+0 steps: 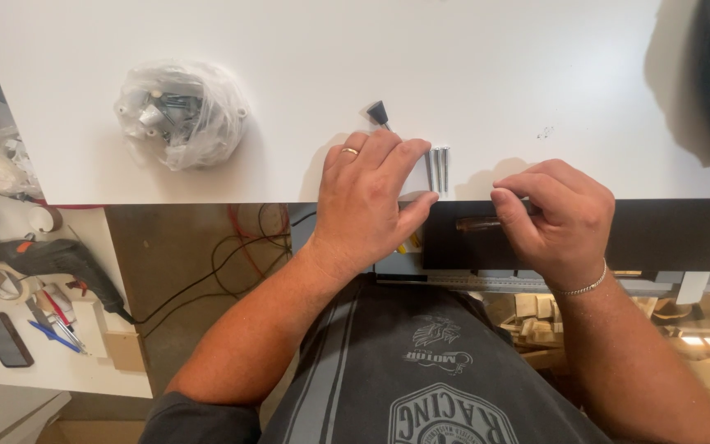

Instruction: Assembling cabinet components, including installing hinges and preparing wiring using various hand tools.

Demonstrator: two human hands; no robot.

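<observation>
My left hand (pixel 371 197) lies flat on the near edge of a white board (pixel 486 74), fingers together, with a ring on one finger. Just right of its fingertips lie two or three long metal screws (pixel 439 168), side by side. A small dark conical piece (pixel 378 112) sits on the board just beyond the hand. My right hand (pixel 556 218) is curled at the board's edge, fingertips pinched on a thin dark brown rod-like tool (pixel 474 223) that runs under the board's edge. A bracelet circles that wrist.
A clear plastic bag of fittings (pixel 181 111) lies on the board at left. On a lower white bench at far left rest a dark power drill (pixel 51 259), a phone (pixel 3 339), tape and pens. Cables (pixel 240 247) hang below. Wood offcuts (pixel 552 325) lie lower right.
</observation>
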